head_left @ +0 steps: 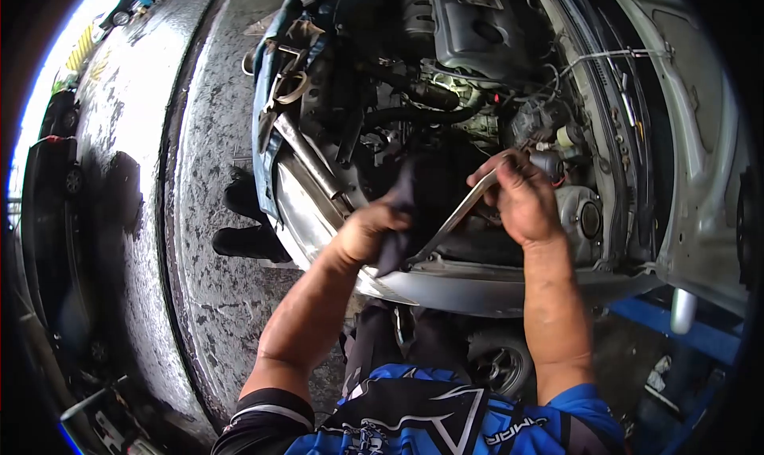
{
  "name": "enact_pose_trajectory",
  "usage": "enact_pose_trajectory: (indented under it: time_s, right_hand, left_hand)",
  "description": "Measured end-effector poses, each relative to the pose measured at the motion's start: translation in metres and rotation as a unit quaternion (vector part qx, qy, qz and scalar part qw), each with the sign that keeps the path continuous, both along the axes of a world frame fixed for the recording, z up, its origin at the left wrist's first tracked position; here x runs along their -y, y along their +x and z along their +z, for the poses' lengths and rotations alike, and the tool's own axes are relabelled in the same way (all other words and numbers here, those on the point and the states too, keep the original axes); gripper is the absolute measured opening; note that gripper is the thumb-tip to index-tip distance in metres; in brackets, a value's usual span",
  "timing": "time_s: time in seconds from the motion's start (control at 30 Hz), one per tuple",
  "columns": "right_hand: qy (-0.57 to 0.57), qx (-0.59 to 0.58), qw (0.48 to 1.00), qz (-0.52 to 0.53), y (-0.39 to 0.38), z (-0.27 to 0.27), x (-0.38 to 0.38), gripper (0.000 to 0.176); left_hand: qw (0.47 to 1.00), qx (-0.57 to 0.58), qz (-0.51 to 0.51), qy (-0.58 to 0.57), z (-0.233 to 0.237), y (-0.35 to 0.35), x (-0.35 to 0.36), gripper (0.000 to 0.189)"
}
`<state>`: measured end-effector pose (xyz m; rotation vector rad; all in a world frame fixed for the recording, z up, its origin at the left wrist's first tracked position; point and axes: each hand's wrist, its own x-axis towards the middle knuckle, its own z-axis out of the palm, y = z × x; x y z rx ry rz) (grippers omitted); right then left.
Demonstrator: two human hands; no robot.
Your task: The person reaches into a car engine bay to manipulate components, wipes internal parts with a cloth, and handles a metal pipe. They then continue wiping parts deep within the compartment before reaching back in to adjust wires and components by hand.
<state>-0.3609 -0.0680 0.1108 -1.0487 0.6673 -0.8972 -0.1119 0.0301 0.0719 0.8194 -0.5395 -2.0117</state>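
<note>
My left hand [370,231] is closed around a bunched dark cloth [395,252] above the car's near fender [446,288]. In my right hand [525,204], the fingers are wrapped round the upper end of a long, slightly bent metal bar [460,215]. The bar slants down and left, its lower end close to the cloth and the fender edge. Both hands are over the open engine bay, where hoses and a dark hollow lie beyond them. Behind my right hand are a reservoir with a pale cap [567,135] and a round metal strut mount [587,219].
A grey engine cover [477,29] is at the far side. Metal tools, including a long tubular handle [309,157], lie along the car's front near a blue cover [267,137]. The raised hood [692,97] stands at right. Below are a wheel [500,366] and a blue beam [676,325].
</note>
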Motion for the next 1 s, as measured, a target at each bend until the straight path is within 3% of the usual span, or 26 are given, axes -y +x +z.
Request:
enact_pose_trajectory:
  time_s: [0.1,0.13,0.17,0.27,0.33,0.4,0.47,0.5,0.6,0.7,0.73,0.8,0.87,0.9,0.93,1.0]
  right_hand:
    - [-0.001,0.009,0.999,-0.044,0.009,-0.024,-0.008,0.021]
    - [-0.003,0.001,0.998,-0.059,0.011,-0.028,-0.011,0.022]
    - [-0.010,-0.030,0.999,-0.042,0.013,-0.025,-0.014,0.024]
    - [-0.100,-0.156,0.982,-0.025,0.015,-0.021,-0.020,0.033]
    - [-0.218,-0.253,0.943,0.005,0.013,-0.019,-0.014,0.037]
    - [-0.087,-0.183,0.979,0.019,0.018,-0.017,-0.014,0.041]
    - [-0.077,-0.176,0.981,-0.001,0.018,-0.012,-0.013,0.043]
    - [-0.085,-0.205,0.975,0.019,0.015,-0.012,-0.010,0.041]
    - [-0.206,-0.315,0.925,-0.051,0.024,-0.002,-0.019,0.026]
    - [-0.110,-0.218,0.958,-0.151,0.021,-0.015,-0.014,0.017]
    - [-0.065,-0.195,0.961,-0.187,0.023,-0.005,-0.009,0.017]
    - [-0.054,-0.177,0.949,-0.254,0.024,-0.007,0.004,0.018]
    - [-0.099,-0.221,0.943,-0.228,0.024,-0.012,0.007,0.019]
    - [-0.061,-0.194,0.952,-0.228,0.024,-0.016,0.006,0.019]
    - [-0.043,-0.181,0.955,-0.233,0.025,-0.016,0.006,0.021]
    - [0.020,-0.157,0.938,-0.308,0.017,-0.025,0.013,0.037]
  left_hand:
    - [0.998,-0.013,-0.065,-0.013,0.012,-0.044,0.008,0.056]
    - [0.997,0.004,-0.074,-0.012,-0.003,-0.051,0.011,0.053]
    - [0.993,0.060,-0.101,-0.023,-0.005,-0.054,0.014,0.054]
    - [0.997,0.025,-0.067,-0.039,-0.002,-0.061,0.024,0.066]
    - [0.986,0.120,-0.030,-0.116,0.012,-0.062,0.032,0.065]
    - [0.959,0.224,0.012,-0.173,-0.008,-0.071,0.040,0.072]
    - [0.907,0.383,-0.044,-0.167,0.027,-0.066,0.043,0.085]
    - [0.901,0.391,-0.013,-0.185,0.023,-0.067,0.042,0.090]
    - [0.897,0.406,-0.011,-0.177,0.035,-0.046,0.039,0.095]
    - [0.973,0.158,-0.099,-0.136,0.018,-0.018,0.023,0.087]
    - [0.964,0.177,-0.121,-0.159,-0.002,-0.016,0.017,0.096]
    - [0.930,0.315,-0.151,-0.114,-0.025,-0.015,-0.015,0.060]
    - [0.945,0.278,-0.145,-0.094,0.000,-0.017,-0.029,0.042]
    - [0.938,0.304,-0.067,-0.151,0.000,-0.023,-0.038,0.028]
    - [0.940,0.312,-0.048,-0.129,0.004,-0.026,-0.041,0.022]
    - [0.888,0.399,0.061,-0.223,-0.004,-0.032,-0.052,0.022]
